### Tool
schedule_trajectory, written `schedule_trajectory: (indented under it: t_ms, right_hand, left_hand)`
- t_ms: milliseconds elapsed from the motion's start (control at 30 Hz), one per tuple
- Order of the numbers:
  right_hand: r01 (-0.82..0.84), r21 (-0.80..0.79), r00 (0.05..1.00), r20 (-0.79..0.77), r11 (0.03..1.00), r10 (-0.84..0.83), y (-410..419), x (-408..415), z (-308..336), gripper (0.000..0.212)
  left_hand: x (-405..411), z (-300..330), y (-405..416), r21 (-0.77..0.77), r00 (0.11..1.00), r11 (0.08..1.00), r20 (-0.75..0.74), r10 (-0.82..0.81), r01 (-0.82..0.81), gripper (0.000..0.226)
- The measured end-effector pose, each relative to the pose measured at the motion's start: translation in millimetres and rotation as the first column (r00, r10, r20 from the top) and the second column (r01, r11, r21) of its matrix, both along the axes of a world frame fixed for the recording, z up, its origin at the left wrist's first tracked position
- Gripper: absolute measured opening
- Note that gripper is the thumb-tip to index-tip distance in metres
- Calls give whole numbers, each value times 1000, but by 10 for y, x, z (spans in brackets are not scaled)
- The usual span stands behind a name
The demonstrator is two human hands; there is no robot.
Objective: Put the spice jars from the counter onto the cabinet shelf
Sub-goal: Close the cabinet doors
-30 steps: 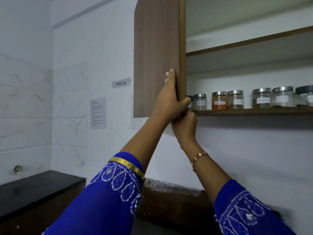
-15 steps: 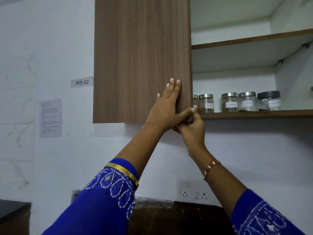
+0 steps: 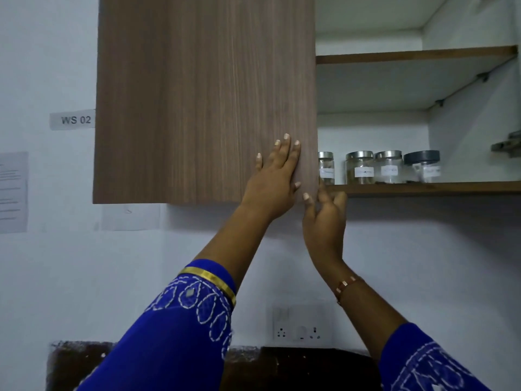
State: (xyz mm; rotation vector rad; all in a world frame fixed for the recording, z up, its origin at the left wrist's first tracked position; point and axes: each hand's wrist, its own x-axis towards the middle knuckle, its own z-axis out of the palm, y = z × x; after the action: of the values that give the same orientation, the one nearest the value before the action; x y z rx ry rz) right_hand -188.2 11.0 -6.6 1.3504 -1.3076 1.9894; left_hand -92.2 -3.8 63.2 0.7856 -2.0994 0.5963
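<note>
Spice jars (image 3: 377, 167) are standing in a row on the cabinet shelf (image 3: 428, 188), just to the right of the fingers and slightly above the right hand, with the leftmost one partly hidden behind the door's edge. The left hand (image 3: 275, 179) is lying flat on the face of the cabinet door (image 3: 203, 97), its fingers straight and spread, pressing the wood near the lower right corner and gripping nothing. The right hand (image 3: 324, 218) is reaching up just beside it, under that same corner, with loosely extended fingers touching the door's edge and the front of the shelf; it too is carrying no jar. Judging by this, the placing itself appears finished for the jars in sight, and the person is dealing with the door, most likely swinging it shut across the opening. Whether any jars are waiting on the counter (image 3: 296, 365) far below the hands cannot be told, since the sleeves are covering most of it. The next move is calling for the right fingers to be getting clear of the closing edge while the left palm is pushing evenly.
</note>
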Motion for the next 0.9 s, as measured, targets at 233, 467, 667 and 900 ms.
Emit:
schedule_trajectory:
  t_ms: [233, 467, 667, 900]
  right_hand:
    - [111, 116, 992, -80, 987, -102, -202, -231, 93, 33]
    - [133, 151, 991, -48, 980, -127, -358, -259, 203, 27]
    - [176, 119, 984, -49, 977, -171, -459, -253, 206, 21]
    - [255, 143, 959, -161, 956, -231, -413, -281, 188, 25]
  left_hand:
    - [-158, -23, -287, -10, 999, 999, 17, 44, -44, 68]
    - [-256, -57, -551, -51, 998, 997, 17, 63, -62, 67]
    - [-308, -95, -673, -94, 998, 994, -16, 59, -60, 69]
    - [-311, -133, -660, -105, 999, 993, -20, 48, -50, 69]
